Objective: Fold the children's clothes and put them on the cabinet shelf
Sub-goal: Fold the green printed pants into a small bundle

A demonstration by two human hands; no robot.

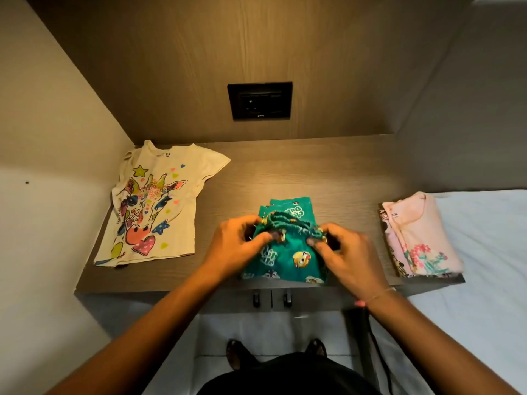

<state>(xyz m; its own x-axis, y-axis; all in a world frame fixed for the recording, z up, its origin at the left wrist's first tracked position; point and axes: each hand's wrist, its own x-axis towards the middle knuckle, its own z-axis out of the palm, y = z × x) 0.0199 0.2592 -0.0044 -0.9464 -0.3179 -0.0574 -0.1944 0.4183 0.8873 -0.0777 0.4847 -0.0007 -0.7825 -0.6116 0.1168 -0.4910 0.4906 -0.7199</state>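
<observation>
A small teal printed garment (288, 258) lies near the front edge of the wooden cabinet shelf (328, 178), partly folded, its gathered waistband bunched on top. My left hand (236, 246) pinches the waistband's left end and my right hand (345, 252) pinches its right end. A cream T-shirt with a colourful giraffe print (154, 206) is spread flat on the shelf's left side. A folded pink stack of clothes (419, 238) sits at the shelf's right end.
A black socket plate (260, 100) is set in the wooden back panel. A beige wall closes the left side. A white bed surface (484, 252) adjoins the shelf on the right. Two small door handles (271, 299) sit below the shelf edge.
</observation>
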